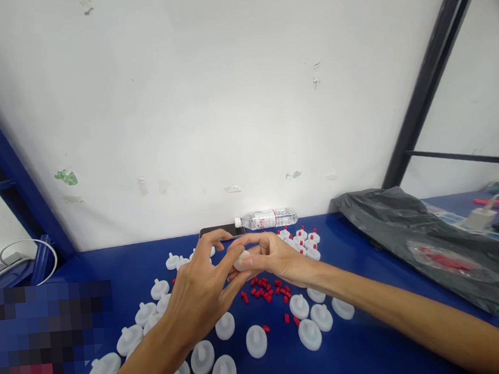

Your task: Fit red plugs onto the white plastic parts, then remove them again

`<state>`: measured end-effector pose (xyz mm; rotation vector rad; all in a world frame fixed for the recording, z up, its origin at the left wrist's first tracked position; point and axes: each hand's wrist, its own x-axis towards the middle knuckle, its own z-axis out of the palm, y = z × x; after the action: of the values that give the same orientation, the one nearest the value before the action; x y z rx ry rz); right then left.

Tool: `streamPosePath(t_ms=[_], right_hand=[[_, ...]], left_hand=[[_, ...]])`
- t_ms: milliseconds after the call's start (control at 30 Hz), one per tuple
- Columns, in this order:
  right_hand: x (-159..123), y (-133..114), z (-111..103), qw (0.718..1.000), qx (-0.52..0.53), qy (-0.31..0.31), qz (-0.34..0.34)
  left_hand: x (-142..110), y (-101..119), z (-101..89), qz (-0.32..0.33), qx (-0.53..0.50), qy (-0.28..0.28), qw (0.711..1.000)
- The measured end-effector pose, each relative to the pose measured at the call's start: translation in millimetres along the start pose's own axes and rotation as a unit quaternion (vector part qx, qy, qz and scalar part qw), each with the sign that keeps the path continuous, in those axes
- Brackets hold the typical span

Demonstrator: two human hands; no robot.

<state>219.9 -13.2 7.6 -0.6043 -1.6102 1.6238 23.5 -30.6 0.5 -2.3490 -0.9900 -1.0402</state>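
Note:
Both hands meet above the middle of the blue table, around one white plastic disc (pixel 241 261). My right hand (pixel 279 258) grips it with the thumb on its near face. The thumb and fingers of my left hand (pixel 202 280) close in from the other side, and the disc is mostly hidden between them. Whether a red cap is on it cannot be made out. Small red caps (pixel 266 289) lie loose just below the hands. Several white discs with a central stub (pixel 256 341) are spread in front and to the left. Behind the right hand stand discs with red caps on their stubs (pixel 312 244).
A clear water bottle (pixel 267 219) lies against the wall, beside a dark phone (pixel 235 230). On the right is a grey plastic bag (pixel 409 238) with a small clear packet of red pieces (pixel 447 260) on it. Frame posts (pixel 429 80) rise at both sides.

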Motion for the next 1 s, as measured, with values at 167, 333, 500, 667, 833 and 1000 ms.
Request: streamPosePath(t_ms=[167,333,500,667,833,1000], right_hand=[[-4,-8,2,0.981,-0.184,0.05,-0.043],[-6,-15,2,0.862,-0.469,0.108,-0.159],[-6,-19,-4,0.803,-0.565,0.099,-0.163],[-4,-21,-20,0.763,-0.634,0.11,-0.065],[0,-14,-35,0.764,-0.636,0.111,0.0],[-1,-9,-40,0.761,-0.641,0.101,0.021]], left_hand=[[-2,-7,2.5,-0.025,0.012,-0.026,0.999],[-4,-14,9.0,-0.021,0.012,-0.034,0.999],[-3,-19,11.2,-0.021,0.037,-0.091,0.995],[0,-35,7.4,-0.044,0.18,-0.184,0.965],[-4,-48,8.2,-0.068,0.238,-0.273,0.929],[-6,-42,11.1,-0.072,0.208,-0.311,0.925]])
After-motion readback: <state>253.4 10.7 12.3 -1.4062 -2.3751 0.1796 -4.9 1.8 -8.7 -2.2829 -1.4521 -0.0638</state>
